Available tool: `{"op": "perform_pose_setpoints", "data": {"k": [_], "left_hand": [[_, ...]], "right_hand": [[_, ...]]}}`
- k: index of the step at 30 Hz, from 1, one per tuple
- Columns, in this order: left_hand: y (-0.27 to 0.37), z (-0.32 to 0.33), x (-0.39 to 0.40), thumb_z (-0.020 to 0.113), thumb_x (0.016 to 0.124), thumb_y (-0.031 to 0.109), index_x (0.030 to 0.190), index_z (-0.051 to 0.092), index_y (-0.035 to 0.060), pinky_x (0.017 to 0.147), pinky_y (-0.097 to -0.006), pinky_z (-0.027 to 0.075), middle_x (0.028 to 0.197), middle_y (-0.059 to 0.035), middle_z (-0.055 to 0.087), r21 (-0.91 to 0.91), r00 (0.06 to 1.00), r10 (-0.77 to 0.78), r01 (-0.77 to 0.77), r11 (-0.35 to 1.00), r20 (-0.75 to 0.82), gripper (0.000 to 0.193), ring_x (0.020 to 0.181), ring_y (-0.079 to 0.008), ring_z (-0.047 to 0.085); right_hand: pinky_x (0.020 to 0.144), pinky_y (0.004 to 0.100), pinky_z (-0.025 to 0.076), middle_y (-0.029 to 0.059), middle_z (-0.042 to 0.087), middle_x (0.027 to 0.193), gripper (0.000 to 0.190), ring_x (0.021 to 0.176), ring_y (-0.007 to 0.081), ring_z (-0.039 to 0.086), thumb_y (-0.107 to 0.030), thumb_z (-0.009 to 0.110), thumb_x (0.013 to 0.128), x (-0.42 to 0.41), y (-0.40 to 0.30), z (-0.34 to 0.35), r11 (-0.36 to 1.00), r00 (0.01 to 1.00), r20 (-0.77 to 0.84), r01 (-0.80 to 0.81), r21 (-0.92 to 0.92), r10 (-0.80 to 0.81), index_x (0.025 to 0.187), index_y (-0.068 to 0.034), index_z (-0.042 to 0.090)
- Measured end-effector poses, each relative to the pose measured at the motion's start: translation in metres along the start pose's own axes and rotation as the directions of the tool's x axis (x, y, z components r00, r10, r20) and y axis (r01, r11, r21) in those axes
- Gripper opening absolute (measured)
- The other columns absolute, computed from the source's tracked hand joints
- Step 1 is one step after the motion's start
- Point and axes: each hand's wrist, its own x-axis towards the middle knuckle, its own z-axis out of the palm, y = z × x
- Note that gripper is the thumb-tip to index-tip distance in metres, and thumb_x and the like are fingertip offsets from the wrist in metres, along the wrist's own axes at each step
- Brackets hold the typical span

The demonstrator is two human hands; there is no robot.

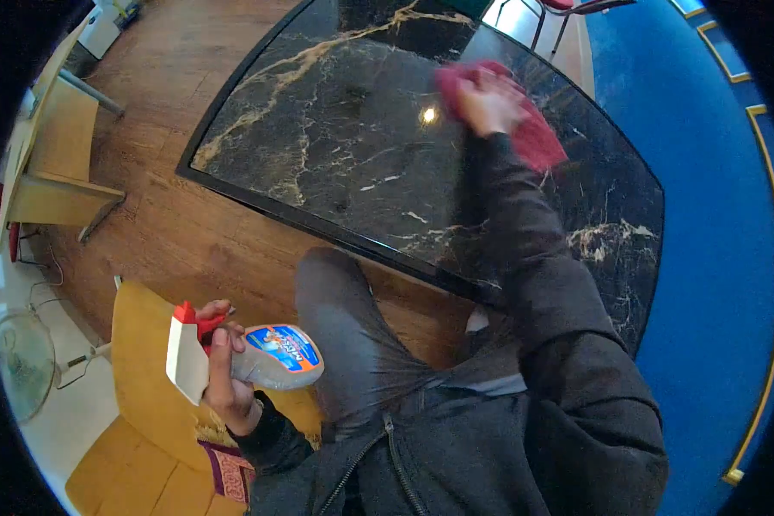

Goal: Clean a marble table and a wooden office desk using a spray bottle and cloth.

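Observation:
My right hand (492,103) lies spread over a red cloth (542,138) and presses it on the far right part of a black marble-patterned tabletop (348,129); the hand is slightly blurred. Part of the cloth trails towards my sleeve. At the lower left, my left hand (227,367) is wrapped round the neck of a spray bottle (277,355) with a white and red trigger head. The bottle is tilted on its side above the yellow seat, near my knee, and bears a blue and orange label. Light reflects off the glossy tabletop.
A yellow upholstered seat (148,361) with a patterned purple-edged cloth (232,474) is at my left. Beyond it stand a round fan (22,367) and a wooden desk (58,200). Metal-legged chairs (548,19) stand behind the table. A blue wall (690,213) with gold trim runs along the right.

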Motion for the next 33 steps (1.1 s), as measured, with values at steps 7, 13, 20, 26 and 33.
{"op": "perform_pose_setpoints", "data": {"k": [7,13,20,26,33], "left_hand": [[0.027,0.030,-0.008,0.055,0.095,0.006,0.132,0.051,-0.0038,0.081,-0.0340,0.050,0.120,-0.0181,0.061,-0.008,0.989,0.061,-0.060,0.998,0.131,0.039,0.075,-0.0109,0.051],[0.031,0.031,-0.006,0.057,0.096,0.010,0.127,0.054,-0.0039,0.080,-0.0317,0.046,0.112,-0.0121,0.062,-0.045,0.947,-0.023,0.039,0.998,0.320,0.034,0.077,-0.0104,0.049],[0.043,0.025,-0.013,0.057,0.097,0.010,0.132,0.053,-0.0029,0.081,-0.0295,0.044,0.114,-0.0091,0.061,-0.077,0.892,0.009,0.029,0.997,0.453,0.037,0.080,-0.0109,0.046],[0.058,0.031,-0.013,0.057,0.098,0.013,0.134,0.052,-0.0012,0.077,-0.0284,0.044,0.112,-0.0069,0.061,-0.058,0.877,0.068,-0.046,0.997,0.475,0.040,0.078,-0.0109,0.047],[0.071,0.038,-0.031,0.056,0.100,0.019,0.130,0.058,0.0030,0.078,-0.0281,0.046,0.102,-0.0034,0.059,0.136,0.885,0.036,-0.111,0.984,0.464,0.035,0.083,-0.0107,0.054]], "right_hand": [[0.115,0.0667,0.023,0.0164,0.044,0.154,0.070,0.145,0.0412,0.035,-0.064,0.059,0.083,-0.211,-0.144,-0.093,0.625,0.704,-0.011,0.639,0.449,-0.711,0.142,-0.028,0.057],[0.117,0.0619,0.023,0.0144,0.031,0.163,0.073,0.149,0.0411,0.029,-0.066,0.059,0.088,-0.325,-0.019,-0.169,0.808,0.847,0.176,0.385,0.446,-0.501,0.151,-0.033,0.046],[0.117,0.0627,0.024,0.0137,0.030,0.164,0.071,0.149,0.0390,0.028,-0.068,0.054,0.091,-0.330,0.192,-0.217,0.962,0.964,-0.043,-0.265,-0.060,0.262,0.151,-0.033,0.046],[0.120,0.0607,0.017,0.0130,0.029,0.164,0.069,0.151,0.0369,0.024,-0.064,0.052,0.093,-0.306,0.319,-0.225,0.655,0.644,-0.180,-0.756,0.001,0.743,0.153,-0.030,0.044],[0.124,0.0481,0.020,0.0323,0.020,0.160,0.073,0.150,0.0449,0.021,-0.027,0.053,0.101,-0.309,0.373,-0.203,0.379,0.209,-0.424,-0.848,0.370,0.881,0.151,0.016,0.021]]}}
